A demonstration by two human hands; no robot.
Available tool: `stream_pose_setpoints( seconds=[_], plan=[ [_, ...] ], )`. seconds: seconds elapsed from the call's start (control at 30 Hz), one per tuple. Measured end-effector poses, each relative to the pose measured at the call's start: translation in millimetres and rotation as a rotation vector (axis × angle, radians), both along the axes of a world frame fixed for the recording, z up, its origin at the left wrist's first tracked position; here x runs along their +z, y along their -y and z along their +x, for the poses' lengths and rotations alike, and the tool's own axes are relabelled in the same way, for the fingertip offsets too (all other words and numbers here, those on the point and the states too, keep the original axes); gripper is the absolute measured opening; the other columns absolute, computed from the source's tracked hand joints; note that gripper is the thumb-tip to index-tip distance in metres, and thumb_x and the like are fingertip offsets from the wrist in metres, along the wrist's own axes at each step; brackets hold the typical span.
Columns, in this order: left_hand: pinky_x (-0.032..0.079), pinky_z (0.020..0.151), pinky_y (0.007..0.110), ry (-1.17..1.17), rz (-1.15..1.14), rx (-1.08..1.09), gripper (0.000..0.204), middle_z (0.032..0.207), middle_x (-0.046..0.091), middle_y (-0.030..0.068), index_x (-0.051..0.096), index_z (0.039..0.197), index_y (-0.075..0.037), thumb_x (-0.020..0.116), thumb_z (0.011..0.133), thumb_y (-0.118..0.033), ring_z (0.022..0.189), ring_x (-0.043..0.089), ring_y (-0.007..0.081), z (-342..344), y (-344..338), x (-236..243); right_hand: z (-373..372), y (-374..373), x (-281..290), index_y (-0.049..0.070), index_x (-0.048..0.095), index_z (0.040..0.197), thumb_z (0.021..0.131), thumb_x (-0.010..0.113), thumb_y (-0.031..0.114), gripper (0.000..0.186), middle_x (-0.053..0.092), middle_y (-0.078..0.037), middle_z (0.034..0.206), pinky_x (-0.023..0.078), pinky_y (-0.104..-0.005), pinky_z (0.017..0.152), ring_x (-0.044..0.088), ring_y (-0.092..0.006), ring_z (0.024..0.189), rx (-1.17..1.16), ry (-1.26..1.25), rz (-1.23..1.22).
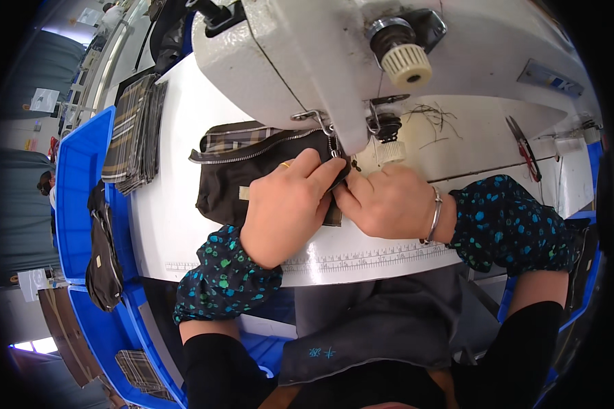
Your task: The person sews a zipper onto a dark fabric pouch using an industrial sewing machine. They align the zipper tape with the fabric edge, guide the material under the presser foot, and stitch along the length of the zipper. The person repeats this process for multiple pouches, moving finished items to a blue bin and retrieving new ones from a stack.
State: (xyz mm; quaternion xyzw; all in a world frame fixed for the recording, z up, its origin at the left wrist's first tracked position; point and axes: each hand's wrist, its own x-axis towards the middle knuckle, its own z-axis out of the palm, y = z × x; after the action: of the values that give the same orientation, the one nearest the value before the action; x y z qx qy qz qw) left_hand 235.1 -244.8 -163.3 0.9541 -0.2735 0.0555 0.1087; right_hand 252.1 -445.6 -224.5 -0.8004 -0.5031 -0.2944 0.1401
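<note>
A black zippered pouch (pixel 218 187) with a plaid lining lies on the white sewing table, its right end under the sewing machine (pixel 307 61). The metal zipper is open along the pouch's top, and the teeth run up to the presser foot (pixel 333 140). My left hand (pixel 286 204) presses down over the pouch, thumb and forefinger closed on the cloth just below the foot. From the right, my right hand (pixel 392 201) has its fingers curled and pinches the pouch's right edge, touching the left fingertips. The needle point is hidden.
Loose thread ends (pixel 433 123) and red-handled scissors (pixel 523 148) lie to the right. A stack of plaid cloth pieces (pixel 135 133) sits at the left, beside blue bins (pixel 82 198). Another black pouch (pixel 104 252) hangs over a bin's edge. A ruler strip (pixel 389 258) follows the table's front.
</note>
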Motion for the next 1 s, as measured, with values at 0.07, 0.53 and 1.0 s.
stream_pose_setpoints(
  seconds=[0.07, 0.53, 1.0],
  plan=[
    [0.056, 0.061, 0.037, 0.023, -0.029, -0.003, 0.039, 0.096, 0.059, 0.0031, 0.074, 0.116, -0.013, 0.076, 0.078, -0.008, 0.083, 0.068, 0.0227, -0.1, -0.6, -0.9, -0.8, 4.7, 4.6, 0.001, 0.072, 0.096, 0.075, 0.067, 0.018, 0.027, 0.068, -0.012, 0.086, 0.046, -0.0312, 0.049, 0.061, -0.0161, 0.058, 0.046, -0.033, -0.1],
    [0.055, 0.065, 0.035, 0.126, -0.005, 0.037, 0.039, 0.101, 0.062, 0.0002, 0.078, 0.116, -0.014, 0.078, 0.077, -0.009, 0.083, 0.068, 0.0223, 0.5, 7.1, -6.4, 2.4, 8.5, 4.6, 0.0, 0.072, 0.093, 0.078, 0.067, 0.016, 0.022, 0.067, -0.013, 0.087, 0.046, -0.0308, 0.048, 0.061, -0.0165, 0.056, 0.014, 0.002, -0.145],
    [0.053, 0.063, 0.037, 0.122, -0.084, 0.127, 0.019, 0.088, 0.067, 0.0073, 0.067, 0.105, -0.006, 0.076, 0.088, -0.009, 0.073, 0.066, 0.0264, -7.5, 5.0, -8.0, 1.7, 9.7, 5.1, -0.001, 0.071, 0.082, 0.075, 0.067, 0.016, 0.019, 0.07, -0.018, 0.083, 0.043, -0.0294, 0.044, 0.06, -0.0147, 0.052, -0.008, 0.028, -0.076]
  ],
)
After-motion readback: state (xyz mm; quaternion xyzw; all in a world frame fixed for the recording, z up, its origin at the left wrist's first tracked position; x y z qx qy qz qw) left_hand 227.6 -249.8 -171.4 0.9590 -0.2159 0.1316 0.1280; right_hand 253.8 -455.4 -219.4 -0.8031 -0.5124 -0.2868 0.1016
